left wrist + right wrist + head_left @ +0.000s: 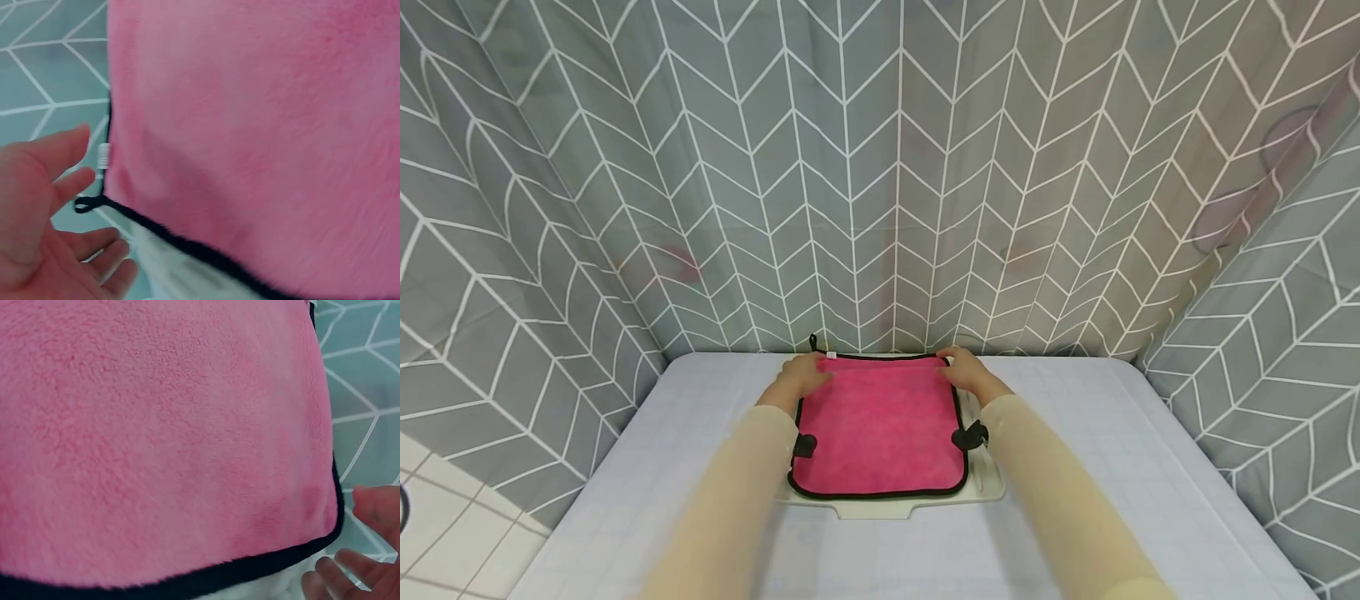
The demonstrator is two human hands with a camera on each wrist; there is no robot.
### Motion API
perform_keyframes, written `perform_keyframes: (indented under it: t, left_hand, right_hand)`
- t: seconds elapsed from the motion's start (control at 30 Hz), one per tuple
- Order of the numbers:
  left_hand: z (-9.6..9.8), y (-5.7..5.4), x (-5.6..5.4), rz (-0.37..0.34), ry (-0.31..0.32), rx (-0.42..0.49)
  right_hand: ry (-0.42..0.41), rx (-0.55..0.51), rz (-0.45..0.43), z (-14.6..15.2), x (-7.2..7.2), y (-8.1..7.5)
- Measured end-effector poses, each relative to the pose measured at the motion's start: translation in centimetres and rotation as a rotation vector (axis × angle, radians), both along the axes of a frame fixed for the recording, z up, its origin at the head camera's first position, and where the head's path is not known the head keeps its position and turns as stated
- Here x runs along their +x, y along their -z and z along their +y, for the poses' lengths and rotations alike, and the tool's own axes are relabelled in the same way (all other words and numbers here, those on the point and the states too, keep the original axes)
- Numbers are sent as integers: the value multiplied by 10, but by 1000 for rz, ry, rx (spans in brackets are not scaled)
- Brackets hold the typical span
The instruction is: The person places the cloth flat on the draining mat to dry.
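Note:
A pink plush cleaning cloth [883, 425] with black edging lies flat, with a small black hanging loop [90, 203] and a white label [104, 156] at its far left corner. Beneath it is a cream-coloured board or tray [872, 508], mostly hidden. Beside the cloth's far left corner is my left hand [801, 379], fingers loosely bent and spread; the left wrist view shows nothing held in it. At the far right corner my right hand [970, 375] has its thumb and fingers apart around the corner. In the right wrist view those fingers [362, 569] stand just off the black edge.
A table with a pale cover [1075, 467] carries the board. Grey curtains [880, 167] with white zigzag lines hang behind the table and along both sides. White floor tiles [445, 517] show at the lower left.

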State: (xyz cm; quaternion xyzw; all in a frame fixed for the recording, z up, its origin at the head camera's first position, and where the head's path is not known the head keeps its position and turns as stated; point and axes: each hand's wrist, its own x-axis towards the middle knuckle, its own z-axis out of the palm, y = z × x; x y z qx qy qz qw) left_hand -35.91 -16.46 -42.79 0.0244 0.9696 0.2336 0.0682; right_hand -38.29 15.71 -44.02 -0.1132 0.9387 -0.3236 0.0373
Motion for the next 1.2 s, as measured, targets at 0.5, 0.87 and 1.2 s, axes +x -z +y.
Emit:
perform_keyframes:
  t: [0.5,0.87,1.2]
  left_hand:
    - [-4,23,-5,227,-65,147]
    - [0,32,-2,129,-57,101]
    - [6,26,4,89,-60,-70]
  right_hand:
    - [98,-121,49,3,-5,16]
    - [68,-11,39,0,-5,26]
    - [54,145,55,-8,-3,14]
